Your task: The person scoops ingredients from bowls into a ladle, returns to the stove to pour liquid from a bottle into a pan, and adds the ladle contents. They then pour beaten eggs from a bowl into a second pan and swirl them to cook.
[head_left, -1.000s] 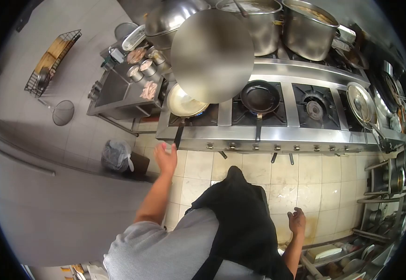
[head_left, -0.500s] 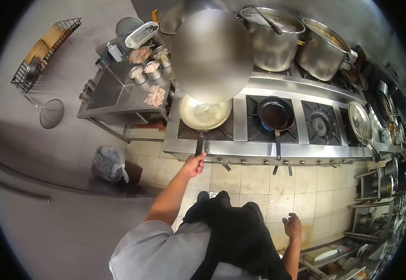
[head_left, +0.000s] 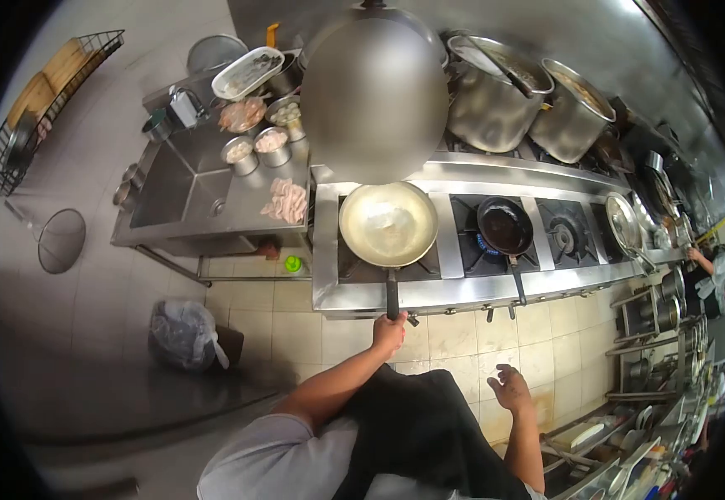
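Note:
A wide light-coloured frying pan point(head_left: 389, 223) sits on the left burner, its black handle point(head_left: 392, 292) pointing toward me. My left hand point(head_left: 388, 333) is closed at the tip of that handle, by the stove's front edge. Whether it grips the handle or a control lever just beneath is hidden. My right hand point(head_left: 510, 388) hangs over the floor, fingers apart and slightly curled, holding nothing. Nearest to it is the stove front. A small black frying pan point(head_left: 506, 225) with dark contents stands over a blue flame on the neighbouring burner.
Behind the burners stand two tall stockpots point(head_left: 500, 104). At left, raw meat strips point(head_left: 284, 201) lie on the steel sink counter point(head_left: 246, 200) near several metal containers. A lined bin point(head_left: 183, 333) is on the floor. A co-worker point(head_left: 712, 271) stands at far right, beside shelves point(head_left: 642, 367).
My view has shifted, so the stove appears lower, and the co-worker at far right has come into sight. My left hand stays at the handle's end; the right remains off the stove.

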Demonstrator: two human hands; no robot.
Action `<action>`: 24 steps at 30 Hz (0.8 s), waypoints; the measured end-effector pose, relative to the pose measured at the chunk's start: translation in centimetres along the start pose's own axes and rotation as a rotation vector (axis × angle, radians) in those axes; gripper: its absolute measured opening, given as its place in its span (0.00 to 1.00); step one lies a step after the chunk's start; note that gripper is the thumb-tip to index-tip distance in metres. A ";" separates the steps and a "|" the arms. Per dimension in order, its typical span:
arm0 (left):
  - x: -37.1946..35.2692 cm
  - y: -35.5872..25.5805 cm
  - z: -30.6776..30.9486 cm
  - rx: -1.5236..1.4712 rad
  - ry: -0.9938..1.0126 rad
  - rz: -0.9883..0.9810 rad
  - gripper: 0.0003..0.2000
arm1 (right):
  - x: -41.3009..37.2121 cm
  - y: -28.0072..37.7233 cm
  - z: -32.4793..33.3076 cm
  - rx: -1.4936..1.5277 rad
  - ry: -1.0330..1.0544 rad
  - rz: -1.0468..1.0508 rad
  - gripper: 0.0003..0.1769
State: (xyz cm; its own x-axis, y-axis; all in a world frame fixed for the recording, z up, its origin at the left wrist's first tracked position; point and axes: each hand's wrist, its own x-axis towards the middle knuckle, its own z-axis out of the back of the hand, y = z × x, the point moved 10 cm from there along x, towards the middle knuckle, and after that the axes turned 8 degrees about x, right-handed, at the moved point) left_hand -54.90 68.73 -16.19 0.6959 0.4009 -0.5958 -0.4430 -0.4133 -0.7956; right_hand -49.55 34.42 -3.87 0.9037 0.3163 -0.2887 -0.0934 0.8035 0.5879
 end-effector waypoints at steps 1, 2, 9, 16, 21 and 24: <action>0.1 0.1 -0.3 0.005 0.017 -0.003 0.15 | -0.3 0.6 -0.5 0.017 0.034 -0.039 0.25; 0.2 0.2 -0.1 -0.011 -0.015 -0.005 0.15 | -0.6 0.7 -1.0 0.035 0.070 -0.081 0.26; 2.3 2.7 0.2 -0.012 -0.090 -0.027 0.17 | -1.5 -0.5 -2.5 -0.047 0.073 -0.008 0.27; 0.5 1.1 -1.8 -0.065 -0.013 0.043 0.15 | -4.4 -0.5 -0.8 -0.015 0.004 -0.124 0.25; -3.1 -1.5 -1.7 0.024 0.081 0.146 0.16 | -2.0 3.0 1.6 0.303 0.031 -0.103 0.26; -1.5 -1.6 5.1 0.017 -0.219 -0.138 0.16 | 3.4 10.7 9.9 0.309 -0.187 0.224 0.23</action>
State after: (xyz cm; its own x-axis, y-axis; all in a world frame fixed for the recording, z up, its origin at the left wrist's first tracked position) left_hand -58.14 72.95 -14.62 0.6125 0.6204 -0.4899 -0.3631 -0.3297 -0.8715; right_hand -43.37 39.11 8.94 0.9384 0.3457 -0.0027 -0.1920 0.5276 0.8275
